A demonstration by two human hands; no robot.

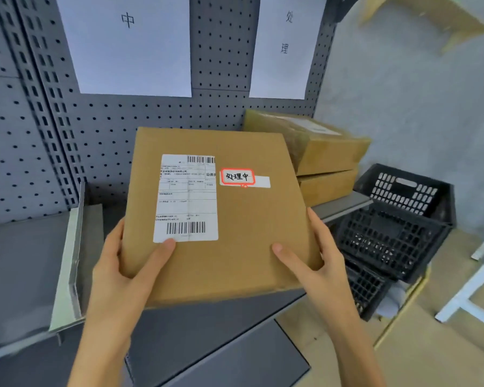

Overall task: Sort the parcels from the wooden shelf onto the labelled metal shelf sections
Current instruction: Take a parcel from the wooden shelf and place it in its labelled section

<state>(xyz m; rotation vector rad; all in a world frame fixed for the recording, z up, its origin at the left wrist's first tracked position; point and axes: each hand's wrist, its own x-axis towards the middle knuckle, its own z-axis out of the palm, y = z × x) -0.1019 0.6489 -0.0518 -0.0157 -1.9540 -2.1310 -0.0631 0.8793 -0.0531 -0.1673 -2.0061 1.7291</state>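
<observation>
A flat brown cardboard parcel was gripped by both the left hand and the right hand, not yet shelved; two brown cardboard boxes were already stacked on the grey metal shelf.

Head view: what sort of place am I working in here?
Probably a parcel sorting or storage room. A grey pegboard metal shelf carries paper section signs, both hands hold a cardboard parcel with a shipping label, two more parcels are stacked behind, and black plastic crates sit alongside.
</observation>
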